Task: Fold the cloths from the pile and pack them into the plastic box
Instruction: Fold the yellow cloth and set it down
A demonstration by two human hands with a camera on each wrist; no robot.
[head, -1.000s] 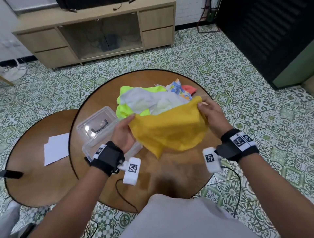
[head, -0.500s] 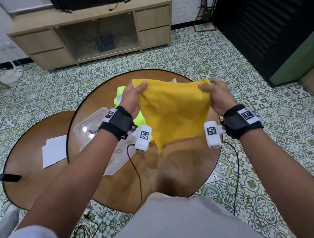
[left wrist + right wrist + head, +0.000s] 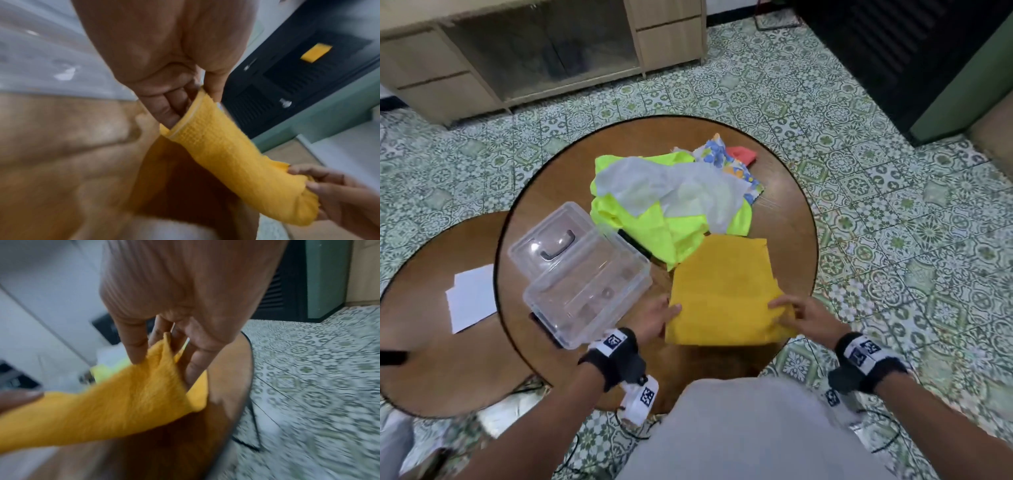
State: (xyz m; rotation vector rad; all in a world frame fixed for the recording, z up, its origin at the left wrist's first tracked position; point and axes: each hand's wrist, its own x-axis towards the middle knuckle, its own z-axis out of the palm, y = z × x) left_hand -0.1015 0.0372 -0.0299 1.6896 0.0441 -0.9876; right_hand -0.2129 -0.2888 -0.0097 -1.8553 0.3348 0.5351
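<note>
Up close, my wrist views show what the head view blurs: my left hand [image 3: 174, 91] pinches the hemmed near-left corner of the yellow cloth [image 3: 722, 291] between thumb and fingers, and my right hand [image 3: 174, 340] pinches the near-right corner the same way, so the near edge stretches between both grips. From above, the cloth spreads away from my hands toward 12 o'clock, lying flat on the round table [image 3: 544, 192] with its near edge at the table's 6 o'clock rim. At 10 o'clock from my left hand, just beside it, sits the clear plastic box [image 3: 585, 287]. Beyond the yellow cloth's far edge, at 12 o'clock and touching it, lies the pile of cloths [image 3: 671, 198].
</note>
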